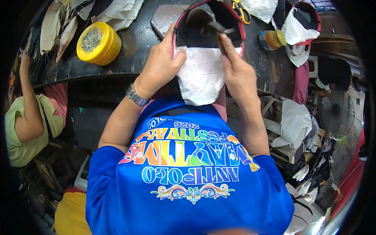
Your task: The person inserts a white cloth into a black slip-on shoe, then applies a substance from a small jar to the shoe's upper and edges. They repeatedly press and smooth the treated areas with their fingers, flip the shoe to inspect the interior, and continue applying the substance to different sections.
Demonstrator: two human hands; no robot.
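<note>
At the table edge in front of me stands a hollow black piece with red edging (188, 36), its inside facing up. A white cloth flap (201, 76) hangs from its near side toward my lap. My left hand (162, 64), with a metal watch on the wrist, is closed on the piece's left rim, thumb over the cloth. In my closed right hand (239, 72) is a hammer (219, 27), slightly blurred, its head over the hollow of the piece. The hammer's handle is mostly hidden by my fingers.
On the dark table (133, 58) are a yellow tub (107, 53) of small metal bits, a jar (273, 40) and a yellow-handled tool (241, 11). A similar red-edged piece (318, 21) stands at right. Another person (29, 125) sits at left. A fan (337, 111) stands at right.
</note>
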